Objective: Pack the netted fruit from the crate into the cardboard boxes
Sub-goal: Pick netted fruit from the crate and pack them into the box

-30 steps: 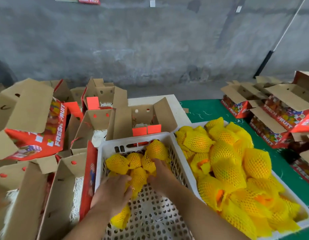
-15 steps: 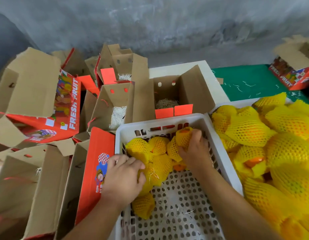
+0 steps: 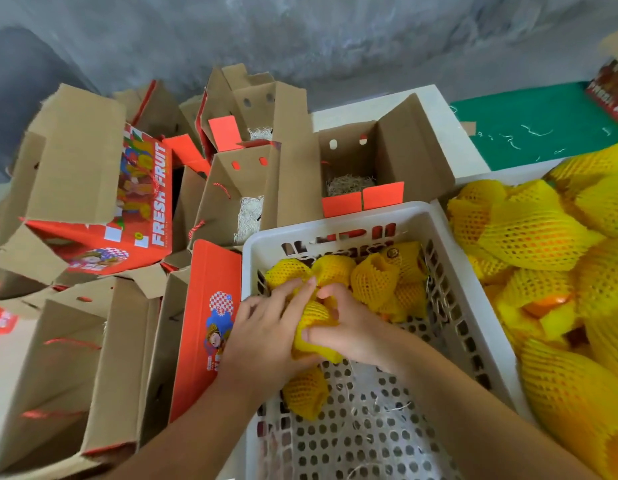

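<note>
Both hands, left hand (image 3: 266,327) and right hand (image 3: 352,327), have converged, fingers now clasping one netted fruit (image 3: 314,327) inside the white crate (image 3: 335,223), ready for boxing.

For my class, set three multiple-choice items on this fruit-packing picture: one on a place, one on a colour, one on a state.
1. Where do both hands work?
A. inside the white crate
B. over the green mat
C. inside a cardboard box

2. What colour is the netting on the fruit?
A. white
B. yellow
C. blue

3. The cardboard box just beyond the crate is
A. taped shut
B. flattened
C. open

Answers: 1 A, the left hand and right hand grip netted fruit within the white crate. 2 B, its netting is yellow. 3 C, the cardboard box has raised flaps.
</note>
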Motion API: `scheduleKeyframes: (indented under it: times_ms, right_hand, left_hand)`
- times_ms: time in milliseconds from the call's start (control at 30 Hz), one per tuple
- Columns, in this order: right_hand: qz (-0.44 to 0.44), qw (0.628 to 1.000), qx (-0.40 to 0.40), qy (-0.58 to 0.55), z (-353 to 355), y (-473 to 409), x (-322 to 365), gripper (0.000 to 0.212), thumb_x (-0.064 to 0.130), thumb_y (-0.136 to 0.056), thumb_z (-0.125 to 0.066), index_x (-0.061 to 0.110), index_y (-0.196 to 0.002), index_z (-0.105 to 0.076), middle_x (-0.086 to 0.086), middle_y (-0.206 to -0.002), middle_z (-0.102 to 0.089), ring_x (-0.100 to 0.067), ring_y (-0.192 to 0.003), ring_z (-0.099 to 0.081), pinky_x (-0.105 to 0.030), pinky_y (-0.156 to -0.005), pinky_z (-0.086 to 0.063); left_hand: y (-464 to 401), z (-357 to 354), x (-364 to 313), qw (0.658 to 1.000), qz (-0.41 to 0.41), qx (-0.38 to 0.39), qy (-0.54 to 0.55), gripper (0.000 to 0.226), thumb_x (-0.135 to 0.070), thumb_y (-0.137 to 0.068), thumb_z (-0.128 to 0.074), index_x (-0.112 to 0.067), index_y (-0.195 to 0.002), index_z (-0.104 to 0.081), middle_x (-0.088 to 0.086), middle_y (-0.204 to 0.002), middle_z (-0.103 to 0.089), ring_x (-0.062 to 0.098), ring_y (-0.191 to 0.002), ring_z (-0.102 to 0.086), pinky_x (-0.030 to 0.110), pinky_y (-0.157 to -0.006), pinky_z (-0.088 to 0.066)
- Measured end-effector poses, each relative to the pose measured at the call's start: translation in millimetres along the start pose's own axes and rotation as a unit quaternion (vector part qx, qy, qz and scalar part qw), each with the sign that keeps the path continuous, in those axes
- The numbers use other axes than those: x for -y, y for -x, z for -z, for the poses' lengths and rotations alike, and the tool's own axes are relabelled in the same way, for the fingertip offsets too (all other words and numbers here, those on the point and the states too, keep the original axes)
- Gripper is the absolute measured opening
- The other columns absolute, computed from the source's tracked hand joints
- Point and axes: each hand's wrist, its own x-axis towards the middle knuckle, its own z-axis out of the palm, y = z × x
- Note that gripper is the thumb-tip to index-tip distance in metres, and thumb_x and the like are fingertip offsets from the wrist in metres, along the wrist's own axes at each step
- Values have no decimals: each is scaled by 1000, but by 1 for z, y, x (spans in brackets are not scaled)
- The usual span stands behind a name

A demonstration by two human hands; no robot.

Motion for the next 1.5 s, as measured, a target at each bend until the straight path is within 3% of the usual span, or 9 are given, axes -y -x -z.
scheduleKeyframes:
  times_ms: [267, 333, 433, 533, 767, 1000, 1133, 1233, 1500]
  right_hand:
    - [-16, 975, -42, -219, 13, -7, 9, 43, 22, -91, -69, 25, -130, -51, -8, -122, -61, -17, -93, -71, -26, -74, -62]
    - [63, 979, -187, -60, 22, -9, 4, 43, 18, -92, -62, 27, -132, -50, -3, -127, -58, -13, -98, -62, -25, -77, -56]
    - [52, 874, -264, 404, 33, -13, -21, 76, 16, -91, -57, 31, -157, -21, 0, -159, -24, -30, -134, -33, -41, -106, -40]
    - [-61, 862, -195, 464, 28, -21, -33, 93, 10, -89, -60, 29, -161, -4, -8, -162, -13, -37, -140, -24, -47, -113, -31]
    - [-90, 832, -251, 487, 35, -27, -31, 68, 48, -81, -68, 18, -136, -42, -9, -136, -40, -31, -124, -38, -42, -101, -34]
    - [-44, 891, -304, 334, 43, -20, -23, 96, 92, -65, -48, 17, -125, -54, -5, -130, -49, -31, -126, -37, -47, -102, -38]
    - [-17, 967, -253, 21, 40, 13, -20, 70, 91, -65, -61, 37, -108, -53, 10, -98, -68, -8, -81, -69, -29, -62, -54]
    - [-26, 958, -173, -227, 16, 51, -20, 73, 80, -72, -70, 33, -126, -60, -3, -118, -73, -18, -91, -75, -40, -76, -63]
    - [119, 894, -81, -424, -96, 139, 24, 36, 26, -86, -74, 25, -123, -73, -13, -129, -70, -32, -118, -67, -42, -95, -57]
  left_hand:
    - [0, -1, 4, 1000, -2, -6, -3, 82, -68, -62, -81, -36, -134, -59, -8, -118, -56, 19, -96, -53, 33, -90, -35]
    - [1, 0, 3, 999, 27, 6, 18, 78, -76, -67, -72, -38, -134, -59, -13, -118, -54, 18, -96, -49, 31, -88, -37]
    - [1, 0, 1, 998, 49, 9, 35, 77, -75, -69, -65, -35, -134, -58, -12, -123, -54, 20, -98, -51, 34, -88, -41]
    - [0, 3, 0, 998, 45, -11, 46, 70, -69, -71, -64, -33, -131, -59, -12, -123, -60, 15, -99, -50, 29, -92, -35]
    - [2, 3, -1, 997, 51, -13, 61, 74, -70, -74, -68, -31, -136, -57, -12, -123, -62, 18, -99, -51, 21, -91, -25]
    - [-1, 3, 0, 991, 106, 23, 80, 99, -83, -74, -62, -41, -157, -28, -16, -138, -53, 19, -119, -43, 29, -97, -33]
    - [2, 11, -2, 982, 110, 20, 149, 94, -86, -79, -56, -43, -156, -25, -15, -144, -49, 24, -128, -44, 36, -105, -37]
    - [4, 19, -5, 961, 133, 7, 241, 85, -85, -82, -54, -40, -151, -35, -11, -146, -53, 25, -133, -49, 44, -110, -44]
    - [62, 65, -41, 711, 204, -91, 667, 68, -79, -78, -63, -39, -133, -62, -9, -123, -73, 13, -113, -70, 44, -99, -57]
